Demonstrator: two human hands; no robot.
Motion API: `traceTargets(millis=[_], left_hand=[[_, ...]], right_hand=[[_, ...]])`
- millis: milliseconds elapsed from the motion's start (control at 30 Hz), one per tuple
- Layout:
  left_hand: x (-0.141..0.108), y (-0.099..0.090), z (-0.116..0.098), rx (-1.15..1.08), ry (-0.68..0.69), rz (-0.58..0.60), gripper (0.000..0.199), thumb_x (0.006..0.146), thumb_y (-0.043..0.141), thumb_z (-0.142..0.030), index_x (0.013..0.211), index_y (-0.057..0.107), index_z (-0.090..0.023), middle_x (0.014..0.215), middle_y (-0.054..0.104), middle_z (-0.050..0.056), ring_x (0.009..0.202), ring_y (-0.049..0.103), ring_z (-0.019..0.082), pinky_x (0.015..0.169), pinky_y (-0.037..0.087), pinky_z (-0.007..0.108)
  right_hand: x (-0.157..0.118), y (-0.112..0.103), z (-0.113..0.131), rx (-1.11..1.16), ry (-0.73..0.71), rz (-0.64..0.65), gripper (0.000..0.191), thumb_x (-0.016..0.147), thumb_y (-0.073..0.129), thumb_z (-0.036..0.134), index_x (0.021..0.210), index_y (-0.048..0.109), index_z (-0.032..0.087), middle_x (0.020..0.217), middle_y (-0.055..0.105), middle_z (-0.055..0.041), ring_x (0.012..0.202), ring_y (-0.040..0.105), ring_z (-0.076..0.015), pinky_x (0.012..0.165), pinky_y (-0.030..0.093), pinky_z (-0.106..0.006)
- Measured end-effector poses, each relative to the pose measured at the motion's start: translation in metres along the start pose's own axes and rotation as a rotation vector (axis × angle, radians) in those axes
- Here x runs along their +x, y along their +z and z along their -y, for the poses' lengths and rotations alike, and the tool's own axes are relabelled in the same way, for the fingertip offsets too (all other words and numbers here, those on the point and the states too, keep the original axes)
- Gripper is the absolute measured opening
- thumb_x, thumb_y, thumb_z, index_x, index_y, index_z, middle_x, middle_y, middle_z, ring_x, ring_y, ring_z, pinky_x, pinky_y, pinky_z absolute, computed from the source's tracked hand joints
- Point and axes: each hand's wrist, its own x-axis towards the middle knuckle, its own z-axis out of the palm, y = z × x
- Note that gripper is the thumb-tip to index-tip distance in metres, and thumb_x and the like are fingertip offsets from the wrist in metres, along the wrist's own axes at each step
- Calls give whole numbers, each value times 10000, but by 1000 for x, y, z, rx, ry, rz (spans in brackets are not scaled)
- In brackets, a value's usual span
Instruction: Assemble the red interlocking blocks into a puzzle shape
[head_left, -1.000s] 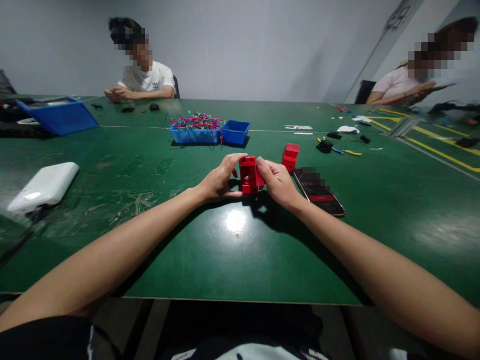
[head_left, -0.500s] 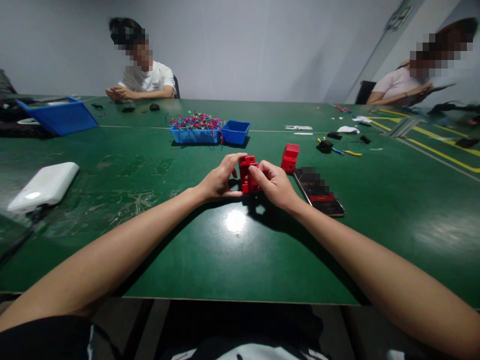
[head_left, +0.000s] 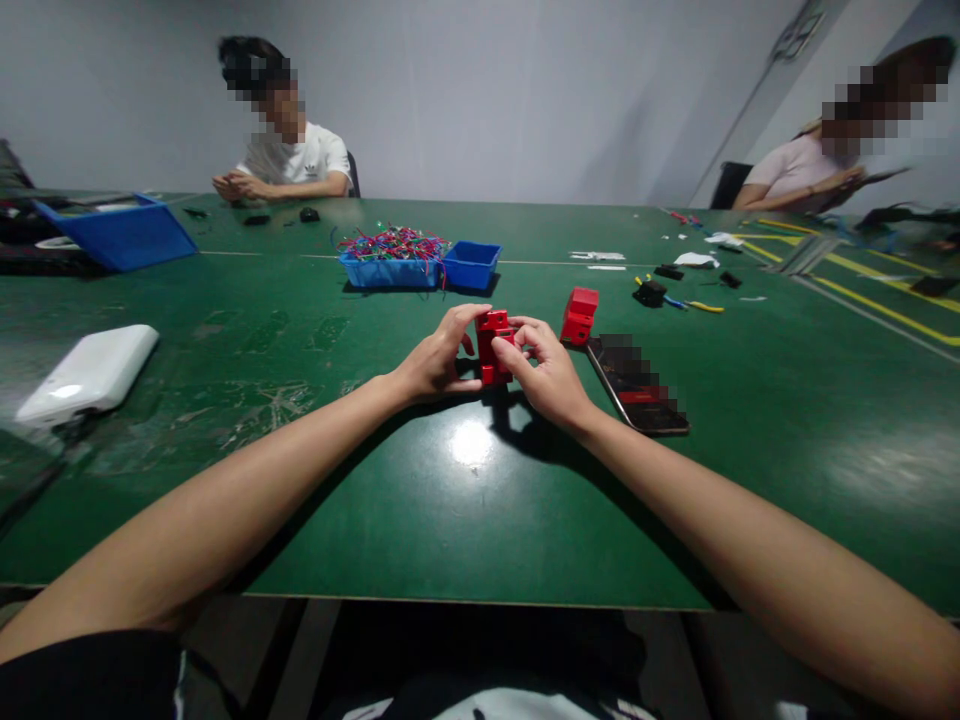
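A red block-shaped part with small dark holes in its top stands upright between my hands, just over the green table. My left hand grips it from the left, thumb at the bottom and a finger over the top. From the right, my right hand pinches its side with thumb and fingers. Those fingers partly hide its right face. A second red block of similar make sits beyond my right hand, by the top end of a phone lying on the table.
A blue bin full of coloured wires and a smaller blue bin stand farther back. On the left are a white box with a cable and a tilted blue tray. Two people sit across the green table.
My right thumb and fingers have shifted slightly on the red block, and the fingers are spread a little more. The left hand keeps nearly the same grip.
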Motion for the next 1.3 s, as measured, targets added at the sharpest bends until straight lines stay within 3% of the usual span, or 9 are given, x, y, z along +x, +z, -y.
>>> traceTargets(millis=[233, 367, 500, 633, 667, 767, 933, 1133, 1300], left_hand=[[-2, 1, 1, -17, -15, 27, 998, 741, 813, -345, 1526, 201, -279, 1464, 402, 197, 935, 634, 205, 735, 585, 346], [-4, 2, 2, -20, -42, 50, 1016, 741, 816, -340, 1534, 182, -291, 1479, 406, 208, 837, 632, 168, 699, 581, 338], [-4, 2, 1, -11, -41, 34, 1057, 723, 836, -368, 1543, 173, -299, 1485, 405, 209, 820, 643, 163, 705, 582, 342], [-3, 1, -1, 1, -48, 36, 1055, 736, 825, -402, 1549, 160, -295, 1479, 401, 216, 779, 640, 149, 676, 585, 340], [-3, 1, -2, -3, -43, 37, 1052, 741, 822, -408, 1549, 158, -295, 1477, 399, 218, 780, 643, 150, 676, 587, 342], [-2, 0, -2, -5, -31, 35, 1044, 747, 817, -422, 1548, 160, -291, 1476, 391, 228, 790, 649, 159, 685, 594, 354], [-2, -1, -3, -11, -46, 41, 1054, 734, 827, -420, 1546, 170, -276, 1478, 387, 235, 787, 649, 161, 695, 597, 366], [-3, 1, -1, -48, -73, 15, 1039, 714, 832, -430, 1539, 220, -280, 1491, 396, 206, 799, 653, 161, 705, 599, 354], [-3, 1, 0, -43, -57, 26, 1041, 724, 829, -426, 1541, 204, -272, 1489, 388, 216, 809, 659, 166, 721, 604, 362]], right_hand=[[6, -1, -4, 187, 144, 104, 500, 780, 678, 636, 627, 448, 219, 707, 613, 0, 668, 545, -136, 662, 454, -283], [5, 2, -8, 193, 143, 100, 497, 817, 624, 667, 652, 485, 219, 656, 561, 27, 613, 491, -122, 629, 419, -272], [6, 1, -17, 95, 113, -6, 498, 952, 414, 620, 678, 522, 218, 722, 597, -11, 678, 535, -149, 685, 444, -293], [9, -4, -24, -212, -7, -103, 187, 898, 545, 391, 851, 593, 216, 1029, 684, -99, 1015, 619, -241, 918, 470, -389], [9, -5, -26, -298, -38, -75, 123, 862, 572, 321, 914, 606, 214, 1106, 679, -119, 1091, 606, -265, 968, 456, -421], [9, -7, -31, -469, -17, 62, 305, 807, 558, 202, 1108, 604, 201, 1243, 648, -162, 1192, 573, -318, 1015, 438, -499], [12, -9, -36, -529, -3, 251, 424, 815, 547, 202, 1238, 575, 192, 1274, 646, -164, 1191, 580, -330, 985, 461, -530], [12, -12, -38, -566, 21, 235, 386, 838, 580, 252, 1219, 600, 197, 1218, 666, -156, 1131, 590, -319, 967, 475, -516], [11, -10, -39, -543, -50, 255, 430, 842, 568, 192, 1269, 594, 238, 1354, 609, -136, 1254, 537, -311, 1024, 446, -525]])
